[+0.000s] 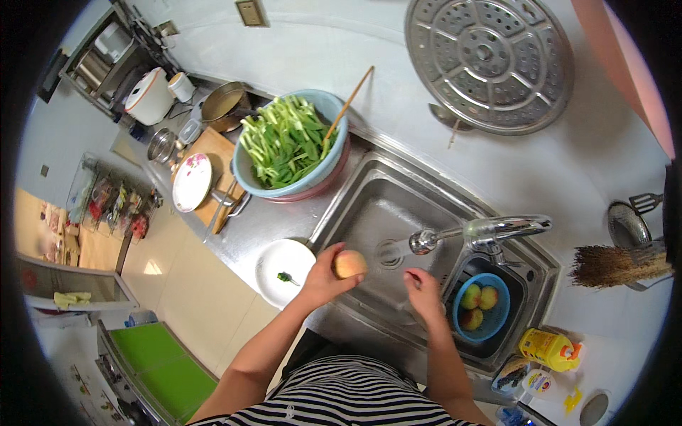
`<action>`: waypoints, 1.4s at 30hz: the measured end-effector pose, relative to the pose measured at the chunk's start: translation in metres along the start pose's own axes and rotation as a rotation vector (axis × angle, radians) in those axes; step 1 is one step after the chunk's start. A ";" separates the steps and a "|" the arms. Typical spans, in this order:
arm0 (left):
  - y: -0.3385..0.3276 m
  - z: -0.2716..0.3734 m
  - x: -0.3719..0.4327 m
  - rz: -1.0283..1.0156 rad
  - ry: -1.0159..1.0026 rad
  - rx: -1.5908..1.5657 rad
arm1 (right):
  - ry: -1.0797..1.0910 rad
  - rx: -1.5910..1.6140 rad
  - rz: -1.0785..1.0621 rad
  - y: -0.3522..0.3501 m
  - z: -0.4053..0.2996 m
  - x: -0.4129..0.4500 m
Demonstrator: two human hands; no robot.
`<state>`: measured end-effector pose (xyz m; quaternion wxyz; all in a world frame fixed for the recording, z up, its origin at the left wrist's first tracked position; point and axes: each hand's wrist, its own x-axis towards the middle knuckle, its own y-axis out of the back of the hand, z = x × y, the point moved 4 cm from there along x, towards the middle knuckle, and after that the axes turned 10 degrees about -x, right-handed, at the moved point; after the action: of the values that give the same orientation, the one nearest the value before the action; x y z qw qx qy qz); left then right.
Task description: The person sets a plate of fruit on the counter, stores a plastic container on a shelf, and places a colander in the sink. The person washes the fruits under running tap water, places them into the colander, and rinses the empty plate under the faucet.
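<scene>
My left hand [322, 281] holds a round peach [350, 264], yellow-pink, over the left edge of the stainless steel sink [367, 213]. My right hand [424, 296] hangs over the sink's front part with its fingers curled; whether anything small is in them I cannot tell. Between and beyond the hands, the chrome faucet [474, 234] points at the drain [390, 253], and a pale streak of water seems to run from it. A blue plastic basket [503, 314] with several peaches [472, 296] sits in the small side basin, right of my right hand.
Left of the sink stands a white plate [269, 266] with a small green item. Behind it are a blue basin [341, 144] of leafy greens [290, 138] with a chopstick [349, 106], and a cutting board [210, 146] bearing a floral plate [193, 182]. A yellow bottle [549, 349] stands at the right.
</scene>
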<state>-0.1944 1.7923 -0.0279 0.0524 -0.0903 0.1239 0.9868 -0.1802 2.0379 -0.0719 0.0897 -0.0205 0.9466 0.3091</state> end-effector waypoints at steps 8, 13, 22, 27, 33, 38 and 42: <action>-0.109 -0.053 0.074 -0.146 0.329 -0.400 | -0.207 0.988 -0.036 -0.058 0.032 0.052; -0.121 -0.071 0.080 -0.353 0.821 -0.654 | -0.207 0.761 -0.145 -0.048 0.011 0.063; -0.138 -0.037 0.091 0.279 -0.081 0.094 | -0.317 0.823 0.233 -0.091 0.076 0.103; -0.118 -0.064 0.103 0.015 0.375 -0.234 | -0.205 0.482 0.203 -0.067 0.026 0.081; -0.126 -0.050 0.094 -0.186 0.778 -0.626 | -0.195 0.619 0.059 -0.064 0.020 0.079; -0.135 -0.040 0.082 0.234 0.090 0.024 | -0.412 0.753 0.284 -0.073 0.055 0.095; -0.124 -0.061 0.085 0.320 0.042 -0.041 | -0.397 0.737 0.226 -0.082 0.037 0.090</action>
<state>-0.2519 1.9033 -0.1312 -0.1099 -0.0911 0.1178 0.9827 -0.2554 1.9945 -0.1654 0.2368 0.1765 0.9544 -0.0439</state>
